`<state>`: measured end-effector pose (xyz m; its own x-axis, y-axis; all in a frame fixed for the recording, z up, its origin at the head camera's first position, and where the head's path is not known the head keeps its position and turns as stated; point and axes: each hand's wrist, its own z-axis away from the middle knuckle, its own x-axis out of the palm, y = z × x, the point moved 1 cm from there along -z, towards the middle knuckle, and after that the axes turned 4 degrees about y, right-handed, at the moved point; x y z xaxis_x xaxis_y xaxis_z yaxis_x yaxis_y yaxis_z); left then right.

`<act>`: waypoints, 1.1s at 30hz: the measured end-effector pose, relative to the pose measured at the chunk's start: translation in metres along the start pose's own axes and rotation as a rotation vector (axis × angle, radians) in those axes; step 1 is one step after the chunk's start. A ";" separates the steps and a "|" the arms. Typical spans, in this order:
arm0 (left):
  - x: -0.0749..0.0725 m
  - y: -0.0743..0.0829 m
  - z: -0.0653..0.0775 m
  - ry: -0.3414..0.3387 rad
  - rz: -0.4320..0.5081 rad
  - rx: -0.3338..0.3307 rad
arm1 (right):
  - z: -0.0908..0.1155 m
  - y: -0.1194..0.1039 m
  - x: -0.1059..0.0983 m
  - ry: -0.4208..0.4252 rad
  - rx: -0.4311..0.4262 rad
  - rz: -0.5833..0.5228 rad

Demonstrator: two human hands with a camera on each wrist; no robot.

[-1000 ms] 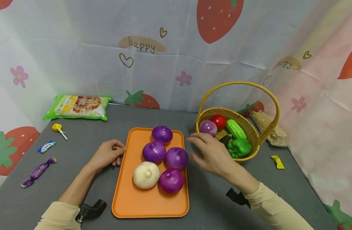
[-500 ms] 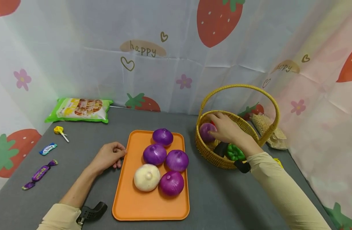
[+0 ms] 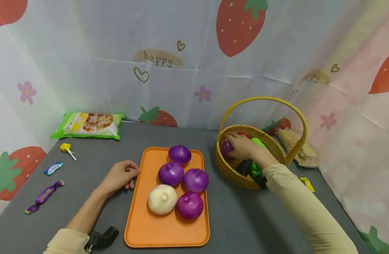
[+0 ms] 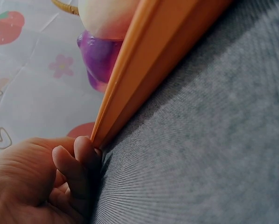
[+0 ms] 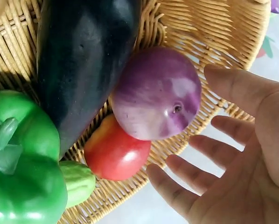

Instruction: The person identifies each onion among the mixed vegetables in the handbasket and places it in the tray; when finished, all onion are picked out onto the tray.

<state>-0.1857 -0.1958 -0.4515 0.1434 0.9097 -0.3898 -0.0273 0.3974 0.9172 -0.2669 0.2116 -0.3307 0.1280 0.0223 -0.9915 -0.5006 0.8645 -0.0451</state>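
Observation:
On the grey table, my left hand [image 3: 119, 176] pinches the left rim of an orange tray [image 3: 165, 233], its other fingers curled under. Several purple onions [image 3: 189, 205] and one white onion [image 3: 163, 199] sit on the tray. My right hand [image 3: 242, 146] reaches into a yellow wicker basket [image 3: 233, 173], close around a purple onion [image 5: 156, 95]. In the right wrist view its fingers are spread, with a gap to that onion. Beside the onion lie a dark eggplant [image 5: 86, 60], a red tomato [image 5: 117, 151], a green pepper [image 5: 27, 172] and a pale green vegetable [image 5: 78, 183].
The basket's tall handle [image 3: 264, 98] arches above the right hand. A green food packet [image 3: 89, 125] lies at the back left. Left of the tray are a yellow lollipop [image 3: 65, 148] and two wrapped candies. Right of the basket are a bag of grain [image 3: 297, 148] and a yellow candy [image 3: 307, 183].
My right hand has moved from the basket's near left rim into the basket, beside the purple onion. The left hand has stayed at the tray's rim.

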 end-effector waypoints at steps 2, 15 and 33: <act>0.000 -0.001 0.000 0.002 0.000 -0.005 | -0.001 0.000 0.002 -0.019 -0.003 -0.004; 0.001 -0.003 0.000 0.001 -0.002 -0.008 | 0.007 0.001 0.006 -0.099 0.063 -0.036; -0.001 0.003 0.003 -0.008 0.018 0.005 | 0.030 -0.001 -0.005 0.095 0.074 -0.105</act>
<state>-0.1830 -0.1961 -0.4479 0.1509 0.9155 -0.3730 -0.0252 0.3808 0.9243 -0.2414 0.2255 -0.3222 0.0934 -0.1148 -0.9890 -0.4234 0.8945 -0.1438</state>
